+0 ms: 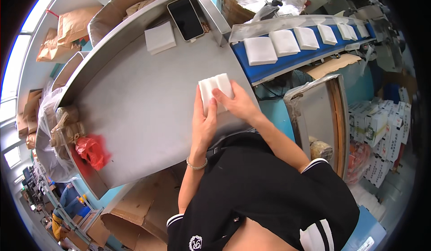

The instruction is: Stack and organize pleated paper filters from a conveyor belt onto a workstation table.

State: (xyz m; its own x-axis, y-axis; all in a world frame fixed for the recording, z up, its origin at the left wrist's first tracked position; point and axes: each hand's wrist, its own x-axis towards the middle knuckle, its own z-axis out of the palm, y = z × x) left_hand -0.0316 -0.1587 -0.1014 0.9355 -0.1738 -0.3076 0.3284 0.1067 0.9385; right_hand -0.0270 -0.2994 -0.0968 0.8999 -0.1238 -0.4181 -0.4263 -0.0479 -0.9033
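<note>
A thick stack of white folded napkins point(213, 82) is held up over the near right part of the grey metal table point(130, 98). My left hand point(204, 121) grips its left side, fingers behind and thumb in front. On the other side my right hand point(240, 102) closes round the stack, its thumb pressed across the front face. The lower part of the stack is partly covered by both hands. Further off on the table lies another white napkin stack point(160, 38), beside a phone point(185, 18) with a dark screen.
To the right, a blue conveyor belt point(256, 74) carries several white napkin stacks point(260, 51) in a row. A raised metal rim point(121, 24) borders the table's far side. A red plastic bag point(92, 151) lies at the left end. An open cardboard box point(139, 210) stands below the near edge.
</note>
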